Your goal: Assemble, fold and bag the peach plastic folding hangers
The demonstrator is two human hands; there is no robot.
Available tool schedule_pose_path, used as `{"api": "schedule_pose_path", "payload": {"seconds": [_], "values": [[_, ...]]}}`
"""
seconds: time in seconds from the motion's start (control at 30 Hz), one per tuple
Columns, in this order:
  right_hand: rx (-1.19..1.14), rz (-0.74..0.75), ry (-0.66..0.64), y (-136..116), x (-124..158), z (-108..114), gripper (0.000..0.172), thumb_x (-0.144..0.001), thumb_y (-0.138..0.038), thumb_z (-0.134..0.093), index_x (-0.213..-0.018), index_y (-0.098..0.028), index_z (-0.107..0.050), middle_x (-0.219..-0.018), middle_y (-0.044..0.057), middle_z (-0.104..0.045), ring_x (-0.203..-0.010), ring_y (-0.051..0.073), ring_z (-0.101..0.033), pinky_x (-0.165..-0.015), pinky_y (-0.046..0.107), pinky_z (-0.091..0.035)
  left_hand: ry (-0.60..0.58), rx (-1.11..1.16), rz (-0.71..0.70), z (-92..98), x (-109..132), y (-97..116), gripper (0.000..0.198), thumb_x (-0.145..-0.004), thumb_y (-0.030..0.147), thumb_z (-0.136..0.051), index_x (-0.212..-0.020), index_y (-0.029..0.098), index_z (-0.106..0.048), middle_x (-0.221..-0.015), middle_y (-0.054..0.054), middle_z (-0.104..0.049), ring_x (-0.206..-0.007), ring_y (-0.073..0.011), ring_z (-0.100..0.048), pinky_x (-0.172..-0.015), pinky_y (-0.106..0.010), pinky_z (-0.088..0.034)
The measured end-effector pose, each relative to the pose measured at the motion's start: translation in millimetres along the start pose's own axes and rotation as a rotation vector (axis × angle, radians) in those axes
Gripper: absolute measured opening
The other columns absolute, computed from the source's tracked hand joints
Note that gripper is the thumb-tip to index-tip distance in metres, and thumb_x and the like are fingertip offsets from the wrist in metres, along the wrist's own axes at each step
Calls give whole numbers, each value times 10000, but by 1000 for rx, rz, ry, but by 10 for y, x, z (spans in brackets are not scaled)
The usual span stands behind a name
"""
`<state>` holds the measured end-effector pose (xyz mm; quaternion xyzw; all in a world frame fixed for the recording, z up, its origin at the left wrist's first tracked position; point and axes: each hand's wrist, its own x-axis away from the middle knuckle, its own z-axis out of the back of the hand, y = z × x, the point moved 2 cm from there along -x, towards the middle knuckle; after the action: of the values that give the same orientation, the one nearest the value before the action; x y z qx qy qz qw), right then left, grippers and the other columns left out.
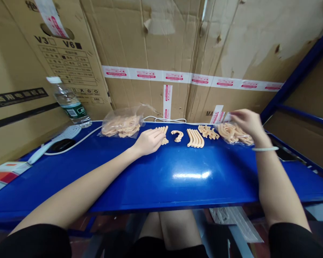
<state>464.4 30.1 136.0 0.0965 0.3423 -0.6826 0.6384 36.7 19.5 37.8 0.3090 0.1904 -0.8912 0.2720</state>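
My left hand (pixel 150 141) rests over a small row of beige curved pieces (pixel 164 140) on the blue table; its fingers are together and hide part of the row. My right hand (pixel 247 122) is raised over the right plastic bag of beige pieces (pixel 234 133), its fingers touching or close to the bag's opening; what they pinch, if anything, is blurred. Between the hands lie a small hooked group of pieces (pixel 177 136), a neat row of curved pieces (pixel 195 138) and a loose heap (pixel 208 132).
A left plastic bag of beige pieces (pixel 121 125), a water bottle (pixel 71 104), a white cable (pixel 83 142) and a light-coloured brush-like object (pixel 54 141) are at the left. Cardboard (pixel 150 46) stands behind the blue table (pixel 156 179). A dark phone-like object (pixel 285 154) lies at the right.
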Motion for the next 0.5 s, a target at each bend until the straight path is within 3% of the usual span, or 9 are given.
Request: {"api": "schedule_pose_path", "payload": {"seconds": [0.07, 0.13, 0.2, 0.27, 0.37, 0.5], "values": [[89, -208, 87, 507, 30, 340, 332, -941, -264, -620, -1211, -106, -735, -1141, 203, -739, -1018, 259, -674, -906, 375, -481, 75, 24, 33, -47, 31, -1, 250, -965, 158, -447, -950, 138, -696, -876, -107, -744, -825, -222, -704, -803, -376, -570], [164, -379, 115, 937, 169, 578, 345, -904, -229, -658, -1160, -14, -743, -1054, 296, -731, -983, 320, -668, -891, 442, -462, 124, 40, 75, -79, 58, -9, 257, -961, 162, -441, -948, 147, -698, -838, -96, -737, -786, -213, -701, -755, -359, -576], [213, -495, 88, 1262, 333, 690, 357, -842, -261, -747, -1103, -18, -766, -1005, 317, -729, -951, 357, -667, -841, 470, -459, 152, 49, 106, -96, 77, -18, 255, -956, 166, -445, -948, 151, -699, -821, -92, -732, -766, -209, -698, -730, -351, -578], [293, -570, -30, 1491, 450, 686, 513, -798, -399, -806, -1154, -34, -747, -1069, 330, -713, -957, 377, -669, -802, 481, -459, 166, 45, 114, -101, 89, -23, 251, -950, 167, -450, -942, 151, -700, -810, -91, -729, -758, -210, -695, -720, -349, -578], [343, -574, -183, 1693, 492, 579, 617, -723, -481, -858, -1121, -24, -744, -1031, 335, -711, -854, 359, -686, -705, 459, -469, 167, 11, 96, -95, 96, -16, 248, -944, 166, -452, -926, 153, -699, -811, -90, -732, -759, -212, -697, -711, -343, -574], [348, -435, -97, 1802, 430, 486, 428, -619, -402, -929, -850, -81, -767, -772, 249, -719, -613, 281, -640, -601, 427, -447, 141, -18, 65, -80, 90, 13, 252, -942, 156, -451, -951, 145, -703, -857, -105, -748, -823, -225, -716, -752, -352, -581]]}}
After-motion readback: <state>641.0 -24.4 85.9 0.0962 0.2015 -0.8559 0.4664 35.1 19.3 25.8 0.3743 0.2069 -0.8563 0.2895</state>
